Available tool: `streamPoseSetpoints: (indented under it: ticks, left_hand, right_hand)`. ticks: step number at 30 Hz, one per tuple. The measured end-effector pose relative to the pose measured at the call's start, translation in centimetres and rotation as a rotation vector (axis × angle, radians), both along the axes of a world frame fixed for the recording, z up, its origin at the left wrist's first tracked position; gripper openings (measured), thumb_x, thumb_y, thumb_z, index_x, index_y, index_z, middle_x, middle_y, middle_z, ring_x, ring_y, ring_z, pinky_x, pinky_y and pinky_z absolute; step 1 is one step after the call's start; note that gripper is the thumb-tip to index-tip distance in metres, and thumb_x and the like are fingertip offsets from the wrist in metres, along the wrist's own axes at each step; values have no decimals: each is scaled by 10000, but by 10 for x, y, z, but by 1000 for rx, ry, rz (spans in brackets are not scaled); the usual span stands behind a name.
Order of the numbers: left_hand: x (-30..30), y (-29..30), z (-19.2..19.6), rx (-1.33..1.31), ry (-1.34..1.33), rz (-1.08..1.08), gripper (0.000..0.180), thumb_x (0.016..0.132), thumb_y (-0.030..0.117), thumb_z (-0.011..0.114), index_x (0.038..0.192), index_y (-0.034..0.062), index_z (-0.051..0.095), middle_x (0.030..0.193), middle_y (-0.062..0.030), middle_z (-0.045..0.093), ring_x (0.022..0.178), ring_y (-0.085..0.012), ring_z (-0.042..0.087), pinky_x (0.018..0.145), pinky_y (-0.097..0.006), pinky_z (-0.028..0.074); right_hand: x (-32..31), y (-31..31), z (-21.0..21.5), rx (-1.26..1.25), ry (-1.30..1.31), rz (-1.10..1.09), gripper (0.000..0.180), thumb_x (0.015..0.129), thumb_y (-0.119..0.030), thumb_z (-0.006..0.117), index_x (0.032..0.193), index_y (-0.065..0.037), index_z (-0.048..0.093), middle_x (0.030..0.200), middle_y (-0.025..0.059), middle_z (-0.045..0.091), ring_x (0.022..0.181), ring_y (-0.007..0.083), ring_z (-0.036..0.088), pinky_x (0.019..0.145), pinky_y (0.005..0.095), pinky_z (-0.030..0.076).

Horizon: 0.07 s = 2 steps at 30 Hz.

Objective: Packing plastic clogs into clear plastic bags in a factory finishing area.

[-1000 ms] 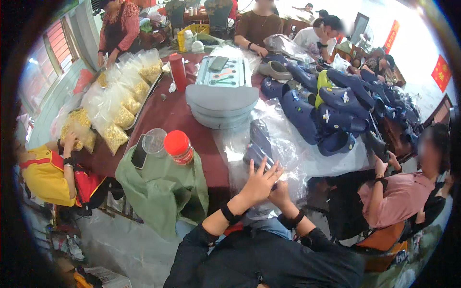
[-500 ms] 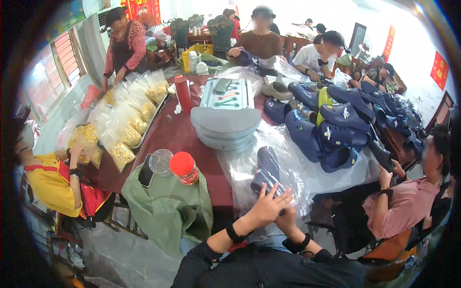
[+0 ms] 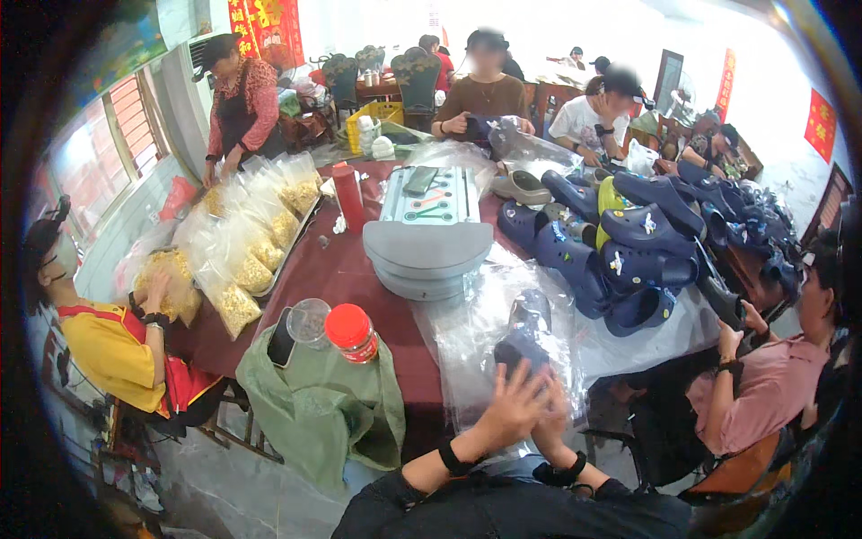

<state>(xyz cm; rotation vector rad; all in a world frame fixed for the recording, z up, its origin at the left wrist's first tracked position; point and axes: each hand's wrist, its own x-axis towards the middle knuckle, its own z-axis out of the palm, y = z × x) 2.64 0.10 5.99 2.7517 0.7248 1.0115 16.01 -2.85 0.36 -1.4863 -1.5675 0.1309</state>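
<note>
A dark navy clog lies on the table in front of me, with clear plastic bags about it. Plastic sheen shows over the clog, so it seems to lie inside or under a bag. My left hand reaches over the near end of the clog, its fingers spread and slightly blurred. Close beside it is my right hand, at the near edge of the plastic. Its fingers are partly covered by the left hand and smeared, so I cannot see whether they grip the bag.
Navy clogs are heaped to the right. Grey curved pieces are stacked ahead. A red-lidded jar, clear cup and phone rest on green cloth. Filled bags lie left. Several people sit or stand around.
My hands have moved slightly right and down, and the right hand has risen beside the left. The clog has shifted right with the plastic. The whole view has shifted slightly.
</note>
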Motion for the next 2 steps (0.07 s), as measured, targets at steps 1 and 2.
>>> streamPoseSetpoints:
  ticks: [1,2]
  left_hand:
    - [-6,1,-8,-98,-174,153,664,774,190,597,1395,151,365,1461,-146,287,1357,-398,210,1034,-660,108]
    - [-12,2,-11,-197,-350,296,682,796,244,617,1414,164,339,1488,-168,231,1376,-398,166,1037,-662,85]
  right_hand:
    - [3,4,-6,-178,259,119,624,795,-155,673,1339,-34,391,1374,192,393,1284,316,370,1055,440,293]
    - [5,10,-9,-355,517,230,681,804,-192,675,1379,-46,341,1408,190,354,1315,333,324,1087,449,245]
